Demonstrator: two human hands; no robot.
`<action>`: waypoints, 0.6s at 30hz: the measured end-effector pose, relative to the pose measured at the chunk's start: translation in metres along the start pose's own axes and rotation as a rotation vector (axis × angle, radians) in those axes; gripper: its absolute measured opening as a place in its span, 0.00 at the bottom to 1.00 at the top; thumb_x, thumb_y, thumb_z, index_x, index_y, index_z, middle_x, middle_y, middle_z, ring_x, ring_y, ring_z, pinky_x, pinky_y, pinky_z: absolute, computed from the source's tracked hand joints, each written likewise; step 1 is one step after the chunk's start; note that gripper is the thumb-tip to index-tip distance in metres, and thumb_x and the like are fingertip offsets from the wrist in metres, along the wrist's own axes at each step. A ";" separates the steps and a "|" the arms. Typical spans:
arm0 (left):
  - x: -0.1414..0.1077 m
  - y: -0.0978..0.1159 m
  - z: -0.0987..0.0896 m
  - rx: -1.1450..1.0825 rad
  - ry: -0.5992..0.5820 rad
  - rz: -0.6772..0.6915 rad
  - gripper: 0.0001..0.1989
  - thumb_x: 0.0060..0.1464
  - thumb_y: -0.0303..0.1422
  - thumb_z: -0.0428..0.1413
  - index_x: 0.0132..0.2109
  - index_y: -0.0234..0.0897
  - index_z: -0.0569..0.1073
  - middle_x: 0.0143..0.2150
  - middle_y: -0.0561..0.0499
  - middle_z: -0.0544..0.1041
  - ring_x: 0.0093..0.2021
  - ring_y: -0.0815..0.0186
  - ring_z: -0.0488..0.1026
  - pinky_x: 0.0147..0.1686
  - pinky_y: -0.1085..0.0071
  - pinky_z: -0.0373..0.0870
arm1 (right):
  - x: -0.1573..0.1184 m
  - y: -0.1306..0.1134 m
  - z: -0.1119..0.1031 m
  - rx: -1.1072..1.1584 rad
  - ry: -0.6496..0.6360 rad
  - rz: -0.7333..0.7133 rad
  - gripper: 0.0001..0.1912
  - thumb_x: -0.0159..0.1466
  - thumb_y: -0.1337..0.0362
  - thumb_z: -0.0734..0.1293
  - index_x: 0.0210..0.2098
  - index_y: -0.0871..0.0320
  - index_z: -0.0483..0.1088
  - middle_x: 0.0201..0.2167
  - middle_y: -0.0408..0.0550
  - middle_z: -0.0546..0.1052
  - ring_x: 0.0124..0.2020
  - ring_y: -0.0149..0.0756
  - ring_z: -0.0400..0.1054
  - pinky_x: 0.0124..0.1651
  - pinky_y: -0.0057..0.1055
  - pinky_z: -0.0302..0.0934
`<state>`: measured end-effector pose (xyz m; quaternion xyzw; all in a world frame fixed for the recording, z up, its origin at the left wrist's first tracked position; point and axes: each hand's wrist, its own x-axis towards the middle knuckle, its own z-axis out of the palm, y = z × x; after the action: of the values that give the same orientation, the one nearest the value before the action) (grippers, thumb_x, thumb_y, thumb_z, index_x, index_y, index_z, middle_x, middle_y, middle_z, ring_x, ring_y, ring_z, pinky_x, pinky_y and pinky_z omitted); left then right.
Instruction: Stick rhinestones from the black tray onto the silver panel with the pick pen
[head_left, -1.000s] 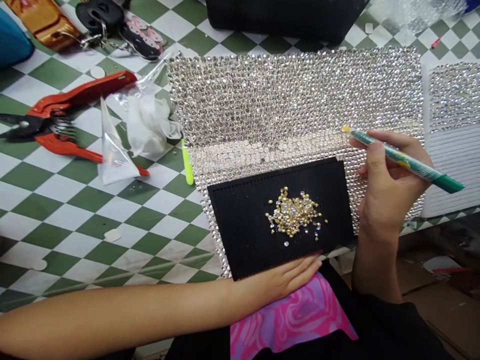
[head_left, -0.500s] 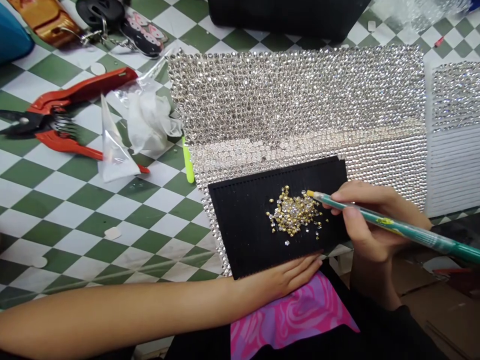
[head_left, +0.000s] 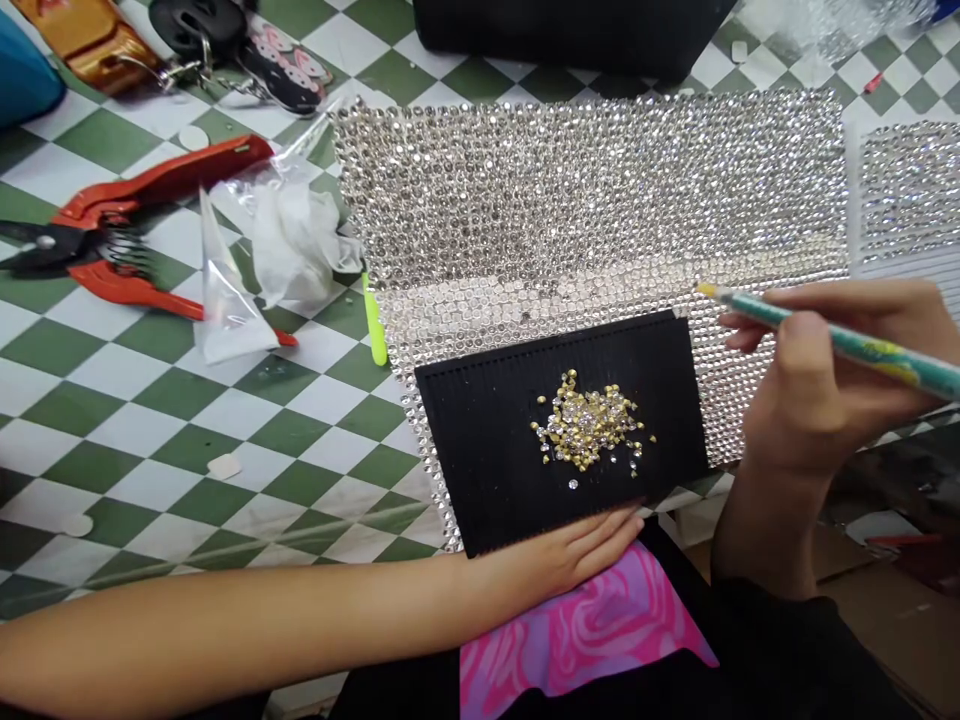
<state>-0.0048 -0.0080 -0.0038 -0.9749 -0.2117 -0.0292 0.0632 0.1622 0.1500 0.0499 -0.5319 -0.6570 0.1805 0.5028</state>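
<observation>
Green pen point(head_left: 855, 343) moved off the black tray point(head_left: 499, 450), pinched in right fingers point(head_left: 808, 368); left fingers point(head_left: 604, 535) lie flat.

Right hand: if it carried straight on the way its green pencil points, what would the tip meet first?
Probably the stones of the rhinestone sheet: the right hand aims the green pencil across them, past the far edge of the black tray. Whether the tip already touches is unclear.

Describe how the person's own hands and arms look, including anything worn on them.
The left hand and right hand are bare, with no gloves and no ring, watch or bracelet to be seen. The left forearm is uncovered; a plain black sleeve covers the right upper arm.
</observation>
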 end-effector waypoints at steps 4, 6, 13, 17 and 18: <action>0.000 0.004 0.002 -0.064 0.018 -0.021 0.30 0.62 0.27 0.41 0.71 0.31 0.54 0.73 0.47 0.55 0.71 0.67 0.54 0.72 0.69 0.48 | 0.015 0.015 0.004 -0.021 -0.027 -0.031 0.07 0.63 0.72 0.67 0.37 0.55 0.76 0.32 0.49 0.74 0.27 0.37 0.74 0.26 0.38 0.70; 0.000 0.004 0.002 -0.065 0.017 -0.020 0.30 0.62 0.27 0.40 0.71 0.31 0.54 0.73 0.47 0.55 0.71 0.67 0.54 0.72 0.70 0.49 | 0.017 0.023 0.006 -0.010 -0.049 -0.007 0.06 0.64 0.72 0.67 0.37 0.56 0.76 0.33 0.49 0.74 0.28 0.35 0.74 0.28 0.36 0.71; -0.001 -0.002 -0.006 0.029 -0.063 0.025 0.29 0.65 0.27 0.37 0.72 0.35 0.51 0.73 0.51 0.53 0.72 0.70 0.52 0.71 0.74 0.49 | 0.019 0.034 0.010 0.038 -0.047 0.034 0.03 0.62 0.72 0.68 0.36 0.61 0.75 0.31 0.45 0.74 0.28 0.31 0.75 0.26 0.27 0.70; -0.001 -0.001 -0.003 0.007 -0.025 0.029 0.30 0.63 0.28 0.37 0.71 0.31 0.52 0.73 0.47 0.54 0.71 0.70 0.53 0.71 0.74 0.50 | 0.020 0.025 0.009 0.036 0.012 -0.021 0.07 0.60 0.75 0.67 0.34 0.60 0.76 0.30 0.47 0.74 0.26 0.32 0.73 0.25 0.31 0.69; -0.001 -0.001 -0.003 0.011 -0.024 0.036 0.30 0.63 0.28 0.37 0.71 0.31 0.52 0.73 0.47 0.53 0.72 0.70 0.53 0.71 0.74 0.50 | 0.018 0.020 0.008 0.038 0.037 -0.046 0.08 0.59 0.76 0.67 0.34 0.60 0.76 0.29 0.47 0.74 0.25 0.33 0.73 0.25 0.32 0.68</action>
<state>-0.0058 -0.0075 -0.0013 -0.9784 -0.1951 -0.0151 0.0667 0.1671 0.1758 0.0396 -0.5103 -0.6560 0.1715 0.5289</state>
